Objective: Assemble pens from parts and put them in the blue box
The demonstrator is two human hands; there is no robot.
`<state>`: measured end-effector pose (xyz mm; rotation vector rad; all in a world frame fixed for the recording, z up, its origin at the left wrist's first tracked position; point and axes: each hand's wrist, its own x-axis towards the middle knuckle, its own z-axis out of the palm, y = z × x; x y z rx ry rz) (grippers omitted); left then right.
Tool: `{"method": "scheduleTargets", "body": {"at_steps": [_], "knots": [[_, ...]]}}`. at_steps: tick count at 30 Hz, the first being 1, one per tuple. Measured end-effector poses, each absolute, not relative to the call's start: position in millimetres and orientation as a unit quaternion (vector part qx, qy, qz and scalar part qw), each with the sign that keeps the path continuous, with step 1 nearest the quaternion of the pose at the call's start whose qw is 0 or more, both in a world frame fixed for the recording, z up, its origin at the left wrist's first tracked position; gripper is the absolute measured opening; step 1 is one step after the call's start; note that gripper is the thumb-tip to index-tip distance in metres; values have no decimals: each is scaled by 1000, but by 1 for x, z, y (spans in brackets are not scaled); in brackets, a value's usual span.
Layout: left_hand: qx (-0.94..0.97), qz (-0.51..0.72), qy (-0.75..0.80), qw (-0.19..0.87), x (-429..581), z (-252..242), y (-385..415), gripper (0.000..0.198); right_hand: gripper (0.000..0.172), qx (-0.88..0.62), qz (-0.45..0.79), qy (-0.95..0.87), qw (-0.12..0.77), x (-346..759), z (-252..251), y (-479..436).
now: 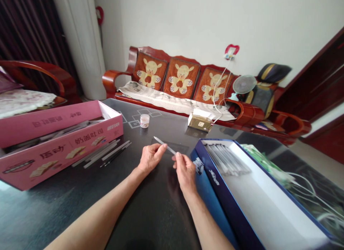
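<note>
A slim, pale pen (160, 140) slants between my two hands above the dark table. My left hand (149, 157) is closed, pinching it near the middle with thumb and fingers. At its lower right end, the thumb and fingers of my right hand (185, 171) are closed on it too. Close beside the right hand, small greyish-white pieces (199, 165) lie on a blue surface (208, 196). A long blue box (268, 203) with a white inside holds a row of similar pens (227, 160). Left of my hands, several pen parts (107, 153) lie on the table.
At the left stands a pink carton (67, 142) with many slim pieces inside. A small white cup (144, 121) and a tissue box (200, 121) stand farther back. Green-and-white packaging (263, 158) and white cords (311, 185) lie beyond the blue box.
</note>
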<state>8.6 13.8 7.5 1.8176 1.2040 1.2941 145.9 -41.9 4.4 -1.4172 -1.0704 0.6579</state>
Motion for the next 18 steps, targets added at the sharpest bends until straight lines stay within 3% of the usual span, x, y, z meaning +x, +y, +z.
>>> {"method": "scheduleTargets", "body": {"at_steps": [4, 8, 18], "knots": [[585, 489, 416, 496, 10, 5, 20, 43, 42, -540, 472, -409, 564, 126, -1, -46], [537, 499, 365, 575, 11, 4, 23, 39, 45, -478, 609, -319, 547, 115, 1, -50], [492, 517, 350, 607, 12, 2, 24, 36, 38, -449, 590, -364, 565, 118, -2, -50]]}}
